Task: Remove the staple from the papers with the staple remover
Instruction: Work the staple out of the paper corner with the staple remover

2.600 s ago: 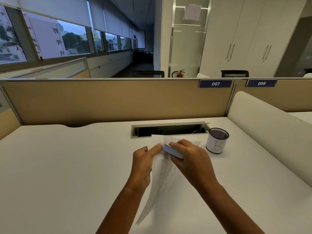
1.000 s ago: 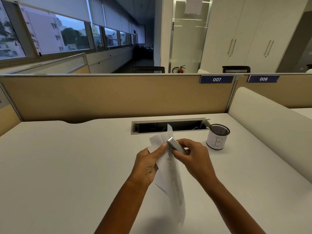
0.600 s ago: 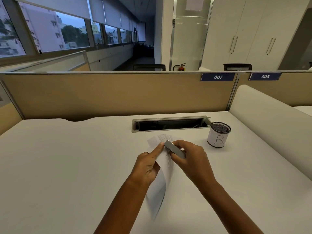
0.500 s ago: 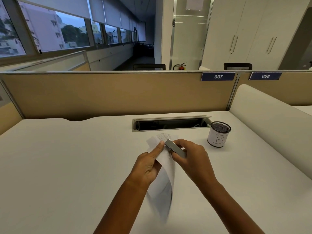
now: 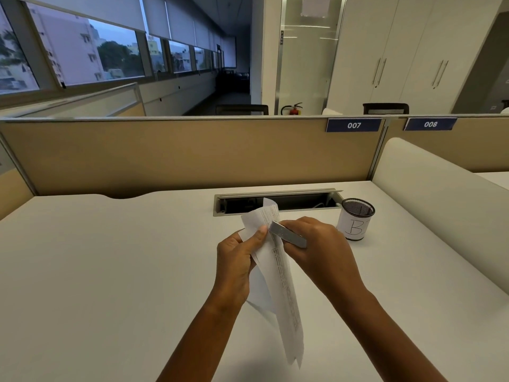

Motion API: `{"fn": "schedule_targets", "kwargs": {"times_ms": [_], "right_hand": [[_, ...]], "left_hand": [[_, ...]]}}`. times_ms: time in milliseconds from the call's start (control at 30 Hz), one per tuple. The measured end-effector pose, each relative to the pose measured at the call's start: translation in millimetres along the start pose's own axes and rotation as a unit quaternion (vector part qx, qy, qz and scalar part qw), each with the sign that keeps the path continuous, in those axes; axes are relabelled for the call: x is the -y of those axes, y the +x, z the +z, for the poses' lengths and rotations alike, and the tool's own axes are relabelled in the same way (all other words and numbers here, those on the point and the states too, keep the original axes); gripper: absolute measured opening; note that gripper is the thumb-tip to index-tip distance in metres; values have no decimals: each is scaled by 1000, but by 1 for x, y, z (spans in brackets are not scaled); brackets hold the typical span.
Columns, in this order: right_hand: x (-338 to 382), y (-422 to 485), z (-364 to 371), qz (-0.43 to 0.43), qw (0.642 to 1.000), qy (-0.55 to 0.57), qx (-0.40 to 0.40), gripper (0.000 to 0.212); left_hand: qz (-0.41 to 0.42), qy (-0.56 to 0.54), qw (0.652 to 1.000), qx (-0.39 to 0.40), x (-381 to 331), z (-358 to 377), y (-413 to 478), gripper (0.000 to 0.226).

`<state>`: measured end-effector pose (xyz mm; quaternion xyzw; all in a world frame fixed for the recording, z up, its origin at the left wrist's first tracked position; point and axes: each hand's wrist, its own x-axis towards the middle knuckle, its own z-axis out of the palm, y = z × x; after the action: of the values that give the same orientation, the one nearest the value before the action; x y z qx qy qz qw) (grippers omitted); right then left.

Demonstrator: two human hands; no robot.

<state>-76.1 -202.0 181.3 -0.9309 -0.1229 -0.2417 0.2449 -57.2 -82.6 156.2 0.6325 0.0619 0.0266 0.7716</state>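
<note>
The left hand pinches the upper corner of the white printed papers between thumb and fingers, holding them up off the pale grey counter so that the long sheets hang down between the two forearms, unsupported along most of their length. The right hand is closed around the flat silver metal staple remover, whose tip meets the papers just beside the left thumb; the staple itself is too small to make out, so whether the tip has caught under it cannot be told. The main risk, as I judge it, is tearing: with the sheets dangling in the air and only one corner pinched, a pull from the tool would drag on thin paper and could rip the corner instead of lifting the staple. If the tip sits on top of the wire and not beneath it, it may skid and crease or puncture the sheet. The tip also works very close to the left thumb, so a slip toward the left hand could jab it. If the staple does come free, the loose sheets may part and slide from the pinch onto the counter, and the staple could drop unseen. The black mesh cup with a white label marked B, beyond the right hand, stands clear of the work.
</note>
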Motion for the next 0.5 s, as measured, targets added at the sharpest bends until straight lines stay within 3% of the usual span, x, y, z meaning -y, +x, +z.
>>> {"fn": "schedule_targets", "kwargs": {"times_ms": [200,500], "right_hand": [[1,-1,0,-55,998,-38,9,30],[-6,-1,9,-81,991,-98,-52,30]], "left_hand": [[16,4,1000,4,0,-1,1,11],[-12,-2,1000,-4,3,1,0,5]]}}
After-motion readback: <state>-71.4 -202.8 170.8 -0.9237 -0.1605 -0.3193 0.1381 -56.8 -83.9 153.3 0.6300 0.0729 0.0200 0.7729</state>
